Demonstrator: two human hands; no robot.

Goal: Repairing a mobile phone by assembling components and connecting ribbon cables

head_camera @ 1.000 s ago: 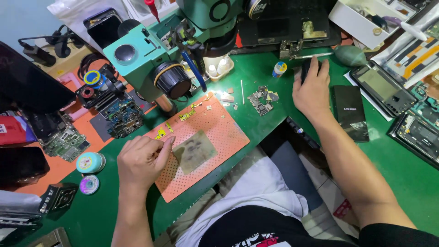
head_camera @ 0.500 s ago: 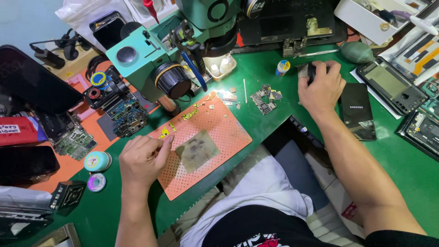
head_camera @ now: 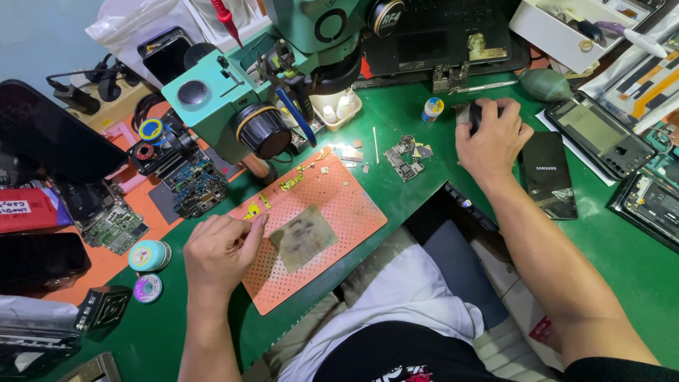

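My right hand [head_camera: 491, 134], upper right of frame, cups a small dark object [head_camera: 475, 113]; what it is, I cannot tell. My left hand [head_camera: 223, 247], lower left, fingers curled and empty, rests on the orange perforated mat [head_camera: 339, 212], just left of its grey square pad [head_camera: 304, 237].

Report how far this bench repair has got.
Done: a small circuit board lies stripped on the green mat, a phone back beside it. In hand: the right hand grips a dark object; the left hand rests on the orange perforated pad. Left: parts lie unassembled.
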